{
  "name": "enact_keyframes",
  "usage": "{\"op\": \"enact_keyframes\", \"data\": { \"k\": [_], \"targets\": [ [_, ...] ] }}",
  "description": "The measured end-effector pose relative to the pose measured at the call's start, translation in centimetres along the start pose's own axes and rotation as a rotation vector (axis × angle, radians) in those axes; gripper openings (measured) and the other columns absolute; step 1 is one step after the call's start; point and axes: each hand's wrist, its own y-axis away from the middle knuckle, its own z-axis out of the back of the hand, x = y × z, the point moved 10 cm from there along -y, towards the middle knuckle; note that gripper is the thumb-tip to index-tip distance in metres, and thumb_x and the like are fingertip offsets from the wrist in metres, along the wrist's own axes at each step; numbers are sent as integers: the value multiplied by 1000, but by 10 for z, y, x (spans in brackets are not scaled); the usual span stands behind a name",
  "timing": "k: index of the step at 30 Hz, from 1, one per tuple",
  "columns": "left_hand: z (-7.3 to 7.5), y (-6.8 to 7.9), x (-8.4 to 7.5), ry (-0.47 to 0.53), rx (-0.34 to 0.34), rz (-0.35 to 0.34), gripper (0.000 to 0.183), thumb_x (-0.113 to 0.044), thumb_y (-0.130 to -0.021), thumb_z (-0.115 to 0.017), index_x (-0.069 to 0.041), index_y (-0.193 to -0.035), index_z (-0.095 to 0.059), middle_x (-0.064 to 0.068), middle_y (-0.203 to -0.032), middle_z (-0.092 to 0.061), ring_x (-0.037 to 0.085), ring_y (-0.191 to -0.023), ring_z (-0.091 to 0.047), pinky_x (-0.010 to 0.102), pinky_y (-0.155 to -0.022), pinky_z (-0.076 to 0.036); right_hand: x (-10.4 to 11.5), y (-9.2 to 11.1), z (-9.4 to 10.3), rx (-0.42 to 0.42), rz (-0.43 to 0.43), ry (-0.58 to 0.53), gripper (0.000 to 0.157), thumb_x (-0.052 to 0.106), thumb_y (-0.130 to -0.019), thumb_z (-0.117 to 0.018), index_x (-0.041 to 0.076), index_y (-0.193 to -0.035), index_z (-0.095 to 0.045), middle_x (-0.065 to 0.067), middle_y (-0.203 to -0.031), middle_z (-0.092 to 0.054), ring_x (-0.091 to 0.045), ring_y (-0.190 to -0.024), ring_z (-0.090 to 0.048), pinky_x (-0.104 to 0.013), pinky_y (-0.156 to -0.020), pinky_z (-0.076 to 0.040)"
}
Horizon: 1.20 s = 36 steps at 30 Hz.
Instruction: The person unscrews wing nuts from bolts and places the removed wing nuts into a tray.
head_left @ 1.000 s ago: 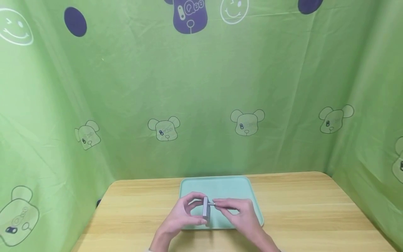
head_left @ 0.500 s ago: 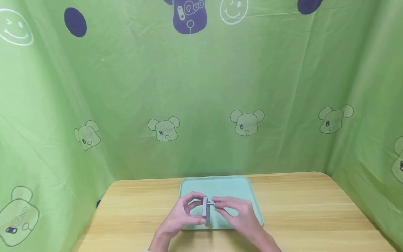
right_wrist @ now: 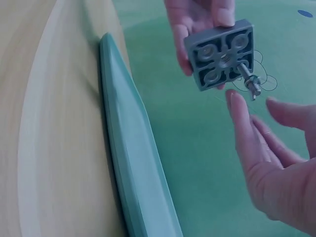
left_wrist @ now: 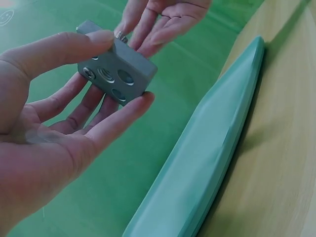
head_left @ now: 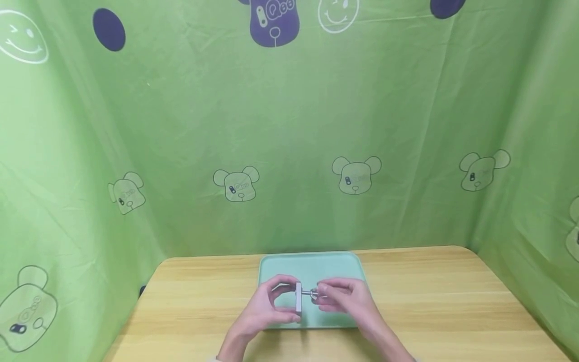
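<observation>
My left hand [left_wrist: 54, 108] grips a grey square block [left_wrist: 116, 69] by its edges, thumb on one side and fingertips on the opposite one. Round holes show in its smooth face; the other face [right_wrist: 224, 58] is ribbed. From a hole near one corner a threaded metal bolt [right_wrist: 248, 78] sticks out towards my right hand [right_wrist: 281, 163]. A small metal piece sits round the bolt near its outer end. My right thumb and index finger stand apart on either side of that end, with a gap showing in the right wrist view.
Below the hands a mint-green tray [head_left: 316, 261] lies on the wooden table [head_left: 429, 296]. Green printed fabric [head_left: 289, 125] hangs behind the table and along both sides. A small dark object [head_left: 142, 289] shows at the table's left edge.
My right hand has drawn back to the right and its fingers have spread from the bolt, so more of the bolt shows. The block in my left hand has shifted slightly right and turned.
</observation>
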Motion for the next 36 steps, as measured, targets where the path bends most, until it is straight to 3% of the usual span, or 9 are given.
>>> {"op": "enact_keyframes", "data": {
  "k": [3, 9, 21, 29, 36],
  "targets": [
    [-1, -1, -2, -44, -2, -21, 69, 11, -71, -82, 1, -134, -55, 23, -139, -49, 36, -133, -52, 49, -98, -60, -8, 1, -4, 36, -66, -15, 46, 17, -95, -74, -15, -125, -61, -25, -113, -72, -34, -99, -74, -43, -88, -64],
    [-5, -2, -3, -94, 17, -50, 66, 13, -72, -80, 2, -132, -56, 27, -139, -49, 42, -134, -49, 49, -100, -59, -15, 2, -10, 90, -113, -51, 47, 17, -95, -74, -16, -125, -60, -25, -115, -71, -30, -100, -74, -42, -91, -63],
    [-7, -2, -1, -117, 25, -57, 65, 13, -72, -80, -3, -131, -57, 20, -137, -51, 37, -133, -51, 48, -99, -59, -15, 2, -12, 99, -113, -51, 45, 13, -92, -76, -17, -122, -61, -24, -107, -73, -27, -97, -75, -38, -90, -63],
    [-6, -2, -1, -108, 19, -46, 66, 12, -71, -81, -2, -131, -57, 24, -137, -51, 40, -132, -52, 45, -98, -60, -8, 2, -11, 58, -37, 24, 37, 9, -89, -78, -14, -115, -65, -24, -102, -74, -30, -92, -76, -41, -85, -65],
    [-2, 1, 4, -17, 4, 15, 70, 10, -72, -82, 5, -136, -53, 17, -139, -52, 44, -129, -55, 48, -96, -60, 15, 6, -17, 7, 162, 173, 28, 5, -89, -78, -12, -109, -69, -24, -101, -75, -26, -88, -76, -38, -78, -67]
  ]
}}
